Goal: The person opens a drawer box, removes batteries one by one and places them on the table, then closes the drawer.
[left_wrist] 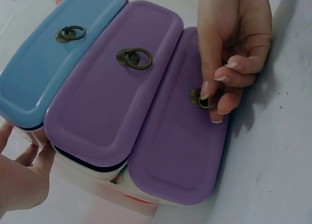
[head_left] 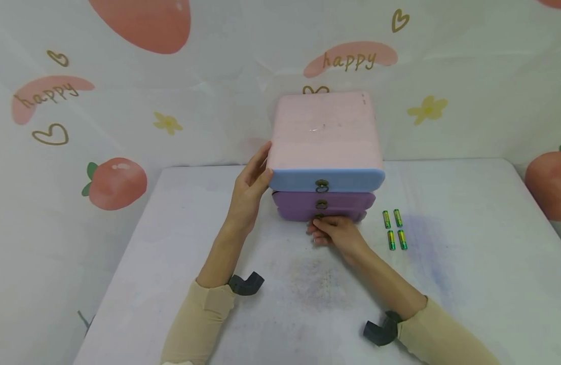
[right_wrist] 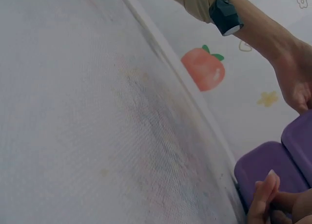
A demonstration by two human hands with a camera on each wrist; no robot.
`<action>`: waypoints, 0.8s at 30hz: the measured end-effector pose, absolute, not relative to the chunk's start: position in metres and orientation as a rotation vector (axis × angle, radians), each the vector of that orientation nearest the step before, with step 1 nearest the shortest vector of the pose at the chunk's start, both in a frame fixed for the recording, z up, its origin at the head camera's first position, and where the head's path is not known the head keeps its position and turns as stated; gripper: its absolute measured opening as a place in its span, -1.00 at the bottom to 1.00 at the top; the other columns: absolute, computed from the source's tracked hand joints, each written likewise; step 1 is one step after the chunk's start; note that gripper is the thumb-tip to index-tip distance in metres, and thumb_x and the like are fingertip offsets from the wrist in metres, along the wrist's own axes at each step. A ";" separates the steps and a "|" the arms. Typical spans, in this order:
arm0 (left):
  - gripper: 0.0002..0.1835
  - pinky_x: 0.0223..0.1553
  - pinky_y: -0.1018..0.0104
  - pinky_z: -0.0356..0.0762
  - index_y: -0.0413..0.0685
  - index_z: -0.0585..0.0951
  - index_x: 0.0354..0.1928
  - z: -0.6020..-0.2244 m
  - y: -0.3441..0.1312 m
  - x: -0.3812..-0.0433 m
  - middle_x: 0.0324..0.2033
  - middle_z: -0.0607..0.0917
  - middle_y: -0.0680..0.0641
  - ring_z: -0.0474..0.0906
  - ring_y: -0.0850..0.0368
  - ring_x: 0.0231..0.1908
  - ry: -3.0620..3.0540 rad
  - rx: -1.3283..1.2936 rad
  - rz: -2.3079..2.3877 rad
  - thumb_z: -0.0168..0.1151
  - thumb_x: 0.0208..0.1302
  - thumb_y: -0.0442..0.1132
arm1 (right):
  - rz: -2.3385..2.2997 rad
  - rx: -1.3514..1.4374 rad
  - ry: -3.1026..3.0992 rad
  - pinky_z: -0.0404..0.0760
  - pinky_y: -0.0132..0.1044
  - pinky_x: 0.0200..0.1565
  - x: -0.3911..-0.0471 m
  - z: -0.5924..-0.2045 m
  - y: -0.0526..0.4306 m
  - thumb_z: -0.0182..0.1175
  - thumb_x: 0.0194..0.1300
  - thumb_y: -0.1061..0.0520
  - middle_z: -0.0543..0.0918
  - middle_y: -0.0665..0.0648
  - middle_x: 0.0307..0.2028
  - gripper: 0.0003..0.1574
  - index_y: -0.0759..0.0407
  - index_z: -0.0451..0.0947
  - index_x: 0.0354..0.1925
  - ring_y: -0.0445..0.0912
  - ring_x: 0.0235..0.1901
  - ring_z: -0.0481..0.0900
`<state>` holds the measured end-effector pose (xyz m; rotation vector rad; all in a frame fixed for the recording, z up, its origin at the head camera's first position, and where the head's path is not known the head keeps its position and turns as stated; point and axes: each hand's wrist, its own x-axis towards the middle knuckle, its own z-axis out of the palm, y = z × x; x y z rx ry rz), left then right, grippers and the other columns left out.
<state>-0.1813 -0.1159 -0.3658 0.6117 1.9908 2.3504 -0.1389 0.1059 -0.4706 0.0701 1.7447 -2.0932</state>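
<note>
A small drawer box with a pink top stands at the back of the table. Its front has one blue drawer above two purple drawers, the middle one and the bottom one. Each carries a bronze ring pull. My right hand is at the bottom drawer, thumb and forefinger pinching its ring pull, which they partly cover. My left hand rests against the box's left side, fingers extended along the wall and thumb near the blue drawer's edge.
Several green-and-yellow batteries lie in two rows on the white table, right of the box. Behind the box hangs a white cloth printed with fruit, hearts and flowers. Dark curved pieces sit at both wrists.
</note>
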 end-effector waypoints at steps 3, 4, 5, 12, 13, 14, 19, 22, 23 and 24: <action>-0.28 0.40 -0.01 0.18 0.13 0.30 0.49 -0.365 -0.116 -0.181 0.45 0.30 0.09 0.22 0.11 0.42 1.998 0.610 2.349 0.26 0.35 0.09 | -2.099 0.077 1.746 0.68 -0.40 -0.28 -0.140 -0.470 0.105 0.09 0.47 0.28 0.74 0.20 -0.26 -0.62 0.62 0.49 0.07 -0.26 -0.40 0.64; -0.27 0.40 0.00 0.18 0.14 0.30 0.49 -0.365 -0.116 -0.181 0.45 0.30 0.09 0.22 0.11 0.43 2.000 0.607 2.347 0.27 0.35 0.09 | -2.097 0.077 1.750 0.68 -0.41 -0.28 -0.140 -0.469 0.105 0.09 0.47 0.29 0.73 0.20 -0.26 -0.62 0.63 0.49 0.08 -0.26 -0.41 0.64; -0.27 0.40 0.00 0.18 0.14 0.30 0.49 -0.365 -0.116 -0.181 0.45 0.30 0.09 0.22 0.12 0.43 2.002 0.607 2.345 0.27 0.34 0.10 | -2.098 0.084 1.751 0.67 -0.42 -0.28 -0.140 -0.469 0.105 0.09 0.47 0.30 0.74 0.19 -0.27 -0.62 0.63 0.49 0.08 -0.26 -0.41 0.64; -0.24 0.40 -0.02 0.18 0.15 0.29 0.49 -0.366 -0.116 -0.182 0.45 0.30 0.09 0.20 0.11 0.43 2.008 0.601 2.337 0.28 0.31 0.14 | -2.086 0.085 1.769 0.67 -0.43 -0.28 -0.139 -0.468 0.106 0.09 0.46 0.31 0.74 0.22 -0.25 -0.63 0.63 0.48 0.08 -0.27 -0.42 0.64; -0.24 0.40 -0.02 0.18 0.14 0.30 0.49 -0.366 -0.116 -0.182 0.45 0.30 0.09 0.20 0.11 0.43 2.006 0.601 2.338 0.29 0.31 0.14 | -2.083 0.086 1.773 0.67 -0.43 -0.28 -0.138 -0.467 0.106 0.08 0.46 0.32 0.74 0.22 -0.26 -0.63 0.63 0.49 0.08 -0.27 -0.42 0.64; -0.23 0.40 -0.02 0.18 0.14 0.30 0.49 -0.366 -0.116 -0.182 0.45 0.30 0.09 0.20 0.11 0.43 2.005 0.601 2.338 0.29 0.31 0.14 | -2.080 0.078 1.780 0.67 -0.42 -0.28 -0.138 -0.467 0.106 0.08 0.47 0.32 0.73 0.23 -0.25 -0.63 0.64 0.48 0.08 -0.27 -0.42 0.64; -0.19 0.40 -0.01 0.18 0.14 0.29 0.49 -0.365 -0.116 -0.181 0.45 0.30 0.10 0.20 0.12 0.43 2.010 0.588 2.337 0.31 0.27 0.18 | -2.061 0.072 1.810 0.68 -0.40 -0.27 -0.138 -0.469 0.106 0.05 0.47 0.34 0.73 0.23 -0.26 -0.64 0.65 0.47 0.09 -0.24 -0.41 0.66; -0.17 0.40 -0.02 0.18 0.14 0.28 0.50 -0.364 -0.115 -0.181 0.45 0.30 0.10 0.20 0.12 0.43 2.016 0.586 2.334 0.31 0.25 0.20 | -2.050 0.064 1.824 0.68 -0.40 -0.26 -0.137 -0.470 0.107 0.03 0.48 0.36 0.73 0.26 -0.23 -0.63 0.66 0.46 0.10 -0.24 -0.41 0.67; -0.17 0.40 -0.02 0.18 0.14 0.28 0.50 -0.364 -0.116 -0.181 0.45 0.30 0.10 0.20 0.11 0.43 2.017 0.587 2.334 0.31 0.25 0.20 | -2.047 0.060 1.827 0.68 -0.39 -0.26 -0.137 -0.470 0.107 0.02 0.48 0.36 0.73 0.27 -0.23 -0.63 0.66 0.45 0.10 -0.24 -0.41 0.67; -0.17 0.40 -0.03 0.18 0.13 0.28 0.50 -0.364 -0.116 -0.181 0.45 0.30 0.10 0.20 0.11 0.43 2.018 0.587 2.333 0.31 0.25 0.20 | -2.041 0.054 1.834 0.68 -0.39 -0.25 -0.137 -0.470 0.107 0.02 0.48 0.36 0.73 0.28 -0.22 -0.64 0.66 0.45 0.10 -0.24 -0.41 0.67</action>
